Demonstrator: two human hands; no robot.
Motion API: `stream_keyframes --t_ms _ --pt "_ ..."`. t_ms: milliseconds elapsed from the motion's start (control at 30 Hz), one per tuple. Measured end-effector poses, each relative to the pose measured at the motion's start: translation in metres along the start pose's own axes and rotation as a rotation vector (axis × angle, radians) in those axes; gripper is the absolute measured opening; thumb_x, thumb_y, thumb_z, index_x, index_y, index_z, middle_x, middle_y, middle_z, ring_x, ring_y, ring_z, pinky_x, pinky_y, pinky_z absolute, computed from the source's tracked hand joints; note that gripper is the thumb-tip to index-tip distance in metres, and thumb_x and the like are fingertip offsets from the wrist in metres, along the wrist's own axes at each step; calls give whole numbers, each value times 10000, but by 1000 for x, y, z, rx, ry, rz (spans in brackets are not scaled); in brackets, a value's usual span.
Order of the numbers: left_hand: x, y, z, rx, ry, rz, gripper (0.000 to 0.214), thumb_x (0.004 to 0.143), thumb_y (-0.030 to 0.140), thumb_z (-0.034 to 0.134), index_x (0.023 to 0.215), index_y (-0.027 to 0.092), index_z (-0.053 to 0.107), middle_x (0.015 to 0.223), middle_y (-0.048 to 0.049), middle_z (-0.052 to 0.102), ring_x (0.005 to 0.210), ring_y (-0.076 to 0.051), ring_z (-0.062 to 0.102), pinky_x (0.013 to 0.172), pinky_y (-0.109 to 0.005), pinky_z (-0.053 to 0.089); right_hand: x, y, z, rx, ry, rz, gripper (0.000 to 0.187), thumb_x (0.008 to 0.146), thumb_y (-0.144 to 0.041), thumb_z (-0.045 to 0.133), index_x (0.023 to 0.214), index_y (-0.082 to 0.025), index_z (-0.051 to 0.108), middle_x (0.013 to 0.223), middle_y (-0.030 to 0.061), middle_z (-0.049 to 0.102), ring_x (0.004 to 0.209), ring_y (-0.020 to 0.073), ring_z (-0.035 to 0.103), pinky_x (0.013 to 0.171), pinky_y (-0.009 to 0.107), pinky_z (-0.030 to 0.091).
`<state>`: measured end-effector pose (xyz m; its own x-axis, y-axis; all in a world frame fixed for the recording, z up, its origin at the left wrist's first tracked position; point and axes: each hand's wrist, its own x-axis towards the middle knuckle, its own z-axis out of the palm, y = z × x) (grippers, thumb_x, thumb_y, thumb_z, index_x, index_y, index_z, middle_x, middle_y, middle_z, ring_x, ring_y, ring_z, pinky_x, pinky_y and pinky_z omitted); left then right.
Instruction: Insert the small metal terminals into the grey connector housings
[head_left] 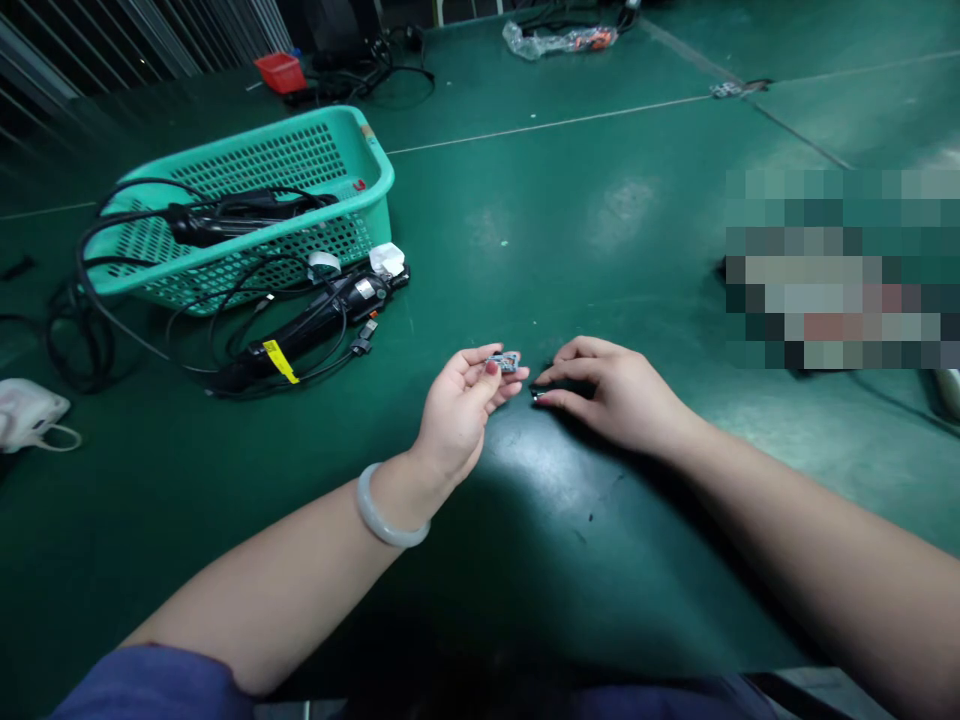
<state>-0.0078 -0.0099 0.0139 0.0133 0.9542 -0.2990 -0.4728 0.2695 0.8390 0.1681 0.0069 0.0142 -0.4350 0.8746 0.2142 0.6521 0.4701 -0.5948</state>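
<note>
My left hand [463,400] is raised a little above the green table [525,200], fingers curled round a small blue and silver part [505,361] pinched at its fingertips. A pale bangle [384,512] sits on that wrist. My right hand [606,388] rests palm down on the table just to the right, its fingertips pressed together on a tiny dark piece [537,394] that is too small to name. The two hands are a few centimetres apart.
A teal plastic basket [300,170] stands at the left with black cables and a black tool in it. A black handheld tool with a yellow label [300,335] lies before it. A white mask [26,412] lies at the far left; a plastic bag [555,40] at the back.
</note>
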Motion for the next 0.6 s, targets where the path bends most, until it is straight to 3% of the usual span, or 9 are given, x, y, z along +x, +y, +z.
stream_keyframes --t_ms 233,467,600 --pt "1 -3 -1 36 15 15 146 794 100 603 928 129 554 851 -41 670 808 -122 662 825 -306 487 2 -4 9 -111 -33 -40 150 839 -235 587 829 -189 729 868 57 650 810 182 607 745 323 499" --pt "1 -4 0 67 -17 1 162 754 109 658 882 129 561 857 -37 672 821 -116 653 790 -281 496 -2 -13 1 54 282 -23 137 834 -224 601 850 -251 734 815 38 622 744 162 599 662 309 502" --pt "1 -5 -1 81 -53 5 208 696 155 730 829 131 571 822 -23 669 783 -104 638 764 -267 502 -3 -20 0 19 312 -49 147 845 -266 594 854 -284 739 810 40 622 733 166 594 650 324 499"
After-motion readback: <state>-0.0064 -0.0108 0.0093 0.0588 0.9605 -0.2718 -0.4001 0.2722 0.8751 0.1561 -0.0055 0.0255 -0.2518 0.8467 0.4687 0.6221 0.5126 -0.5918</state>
